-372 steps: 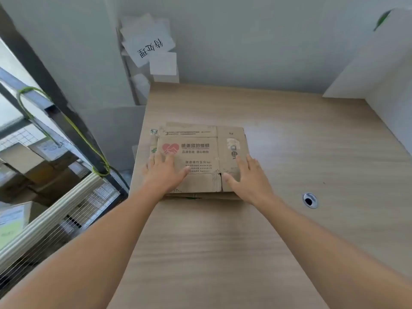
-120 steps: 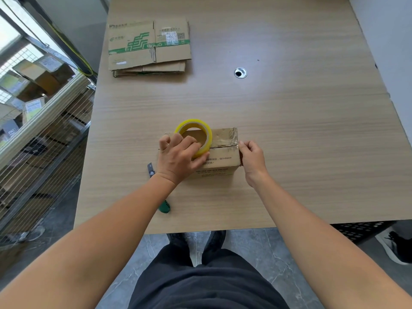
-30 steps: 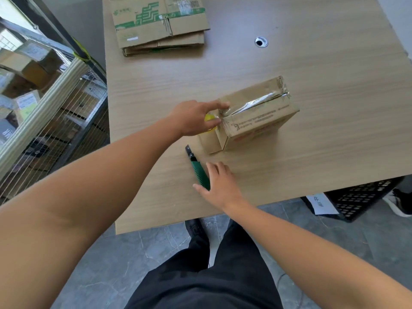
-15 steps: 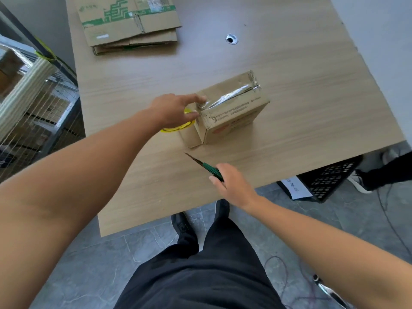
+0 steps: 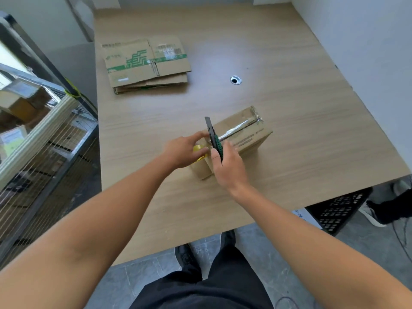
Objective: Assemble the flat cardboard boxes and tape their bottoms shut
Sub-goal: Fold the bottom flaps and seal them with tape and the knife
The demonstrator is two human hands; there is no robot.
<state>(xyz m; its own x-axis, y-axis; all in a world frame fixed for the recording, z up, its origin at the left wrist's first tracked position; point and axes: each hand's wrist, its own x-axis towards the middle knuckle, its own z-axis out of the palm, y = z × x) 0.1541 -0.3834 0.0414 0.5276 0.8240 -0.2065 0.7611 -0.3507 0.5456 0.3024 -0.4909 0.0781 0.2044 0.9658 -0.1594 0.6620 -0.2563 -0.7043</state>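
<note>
The wooden table (image 5: 301, 166) carries all work items. A stack of flat cardboard boxes (image 5: 142, 63) lies at its far left, well apart from the work area.

The assembled box (image 5: 249, 139) sits near the middle of the table, turned at an angle, with its taped seam uppermost. It is judged light and hollow. The walls are stiff along the edges but give under pressure at the centre of a panel, and the box slides readily on the smooth tabletop. Take hold at the corners or along the folded edges, and brace one end before applying any pull or cut.

The left hand (image 5: 181, 151) is at the near-left end of the box, its fingers curled around the yellow tape roll (image 5: 198, 150), with the fingertips reaching onto the top edge of the box. This grip appears to keep the tape taut and to steady the box.

The right hand (image 5: 230, 168) is closed around the green handle of the utility knife (image 5: 213, 136), blade pointing up and away, just beside the roll.

The glossy tape strip (image 5: 238, 129) runs along the seam to the far end. It is thin, sticky and quick to wrinkle. Cut it close to the box edge while it is under tension.
</note>
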